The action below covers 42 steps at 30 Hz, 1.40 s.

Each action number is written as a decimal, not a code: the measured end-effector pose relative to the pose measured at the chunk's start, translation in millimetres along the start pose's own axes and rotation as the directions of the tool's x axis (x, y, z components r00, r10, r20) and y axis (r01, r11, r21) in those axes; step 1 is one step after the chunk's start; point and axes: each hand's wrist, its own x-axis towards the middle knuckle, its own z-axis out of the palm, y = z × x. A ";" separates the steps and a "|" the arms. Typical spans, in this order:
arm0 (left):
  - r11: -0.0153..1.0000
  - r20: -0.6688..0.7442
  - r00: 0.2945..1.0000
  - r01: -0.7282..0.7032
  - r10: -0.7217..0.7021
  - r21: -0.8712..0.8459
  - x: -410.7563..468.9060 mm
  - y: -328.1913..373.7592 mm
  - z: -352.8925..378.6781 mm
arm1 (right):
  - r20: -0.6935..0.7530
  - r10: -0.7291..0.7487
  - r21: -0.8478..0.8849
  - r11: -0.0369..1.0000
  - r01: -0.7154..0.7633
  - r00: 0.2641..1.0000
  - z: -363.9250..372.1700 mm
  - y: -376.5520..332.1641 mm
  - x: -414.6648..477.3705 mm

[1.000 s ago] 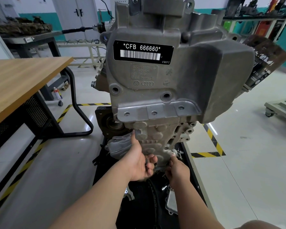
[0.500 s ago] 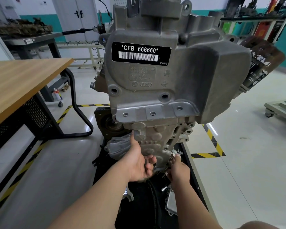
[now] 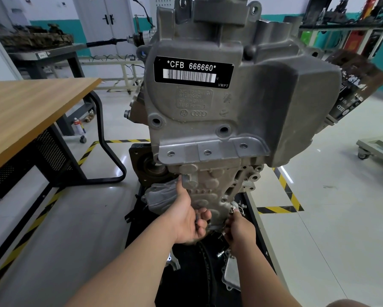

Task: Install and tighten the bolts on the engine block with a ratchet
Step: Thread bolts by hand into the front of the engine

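Note:
The grey engine block (image 3: pixel 241 103) stands upright in front of me, with a black label reading CFB 666660. My left hand (image 3: pixel 189 220) is at its lower front, thumb up against the casting, fingers curled round a few dark bolts (image 3: pixel 197 219). My right hand (image 3: pixel 239 229) reaches to the lower right corner of the block, its fingertips pinching a small bolt (image 3: pixel 233 207) at a hole there. No ratchet is in view.
A black stand tray (image 3: pixel 186 273) under the engine holds loose parts, a metal cover (image 3: pixel 231 275) and a bolt (image 3: pixel 219 254). A wooden table (image 3: pixel 31 111) stands at left. Yellow-black floor tape (image 3: pixel 283 209) marks the area. A cart (image 3: pixel 376 145) sits at right.
My right hand has crept a little up toward the block's lower right corner. The left hand has stayed in place with its bolts.

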 end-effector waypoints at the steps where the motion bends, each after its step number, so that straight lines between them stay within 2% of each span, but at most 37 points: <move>1: 1.000 -0.002 1.000 0.002 -0.002 -0.003 -0.6 -0.1 0.3 | -0.019 -0.029 -0.039 0.999 0.029 0.999 0.0 0.5 1.2; 5: 1.000 0.002 1.000 -0.002 0.002 -0.011 -2.9 -0.3 1.5 | -0.054 -0.100 -0.031 0.995 0.098 0.994 0.9 -0.6 -2.3; 9: 1.000 0.000 1.000 -0.003 0.003 -0.006 -3.9 0.4 2.1 | 0.029 -0.081 0.001 0.997 0.081 0.996 -2.5 1.4 -11.4; 17: 1.000 0.000 1.000 -0.007 0.007 0.000 -1.8 0.5 1.7 | 0.009 -0.012 0.025 1.000 0.011 1.000 -1.1 0.1 -8.1; 24: 1.000 -0.008 1.000 -0.008 0.008 0.015 -5.4 0.5 2.9 | 0.009 -0.051 -0.059 0.997 0.052 0.999 -5.2 1.0 -4.6; 30: 1.000 -0.025 1.000 -0.003 0.004 0.019 -8.0 1.6 5.7 | 0.041 -0.039 0.125 0.992 0.034 0.998 -2.4 0.2 -8.5; 34: 1.000 -0.026 1.000 0.009 -0.009 0.023 -7.2 2.3 5.9 | 0.068 -0.051 0.065 0.997 0.046 0.996 -3.8 -0.9 -9.1; 42: 0.999 -0.008 1.000 0.020 -0.020 0.043 -5.1 1.6 2.7 | 0.030 -0.046 -0.012 0.999 0.046 0.998 -5.4 3.4 -0.6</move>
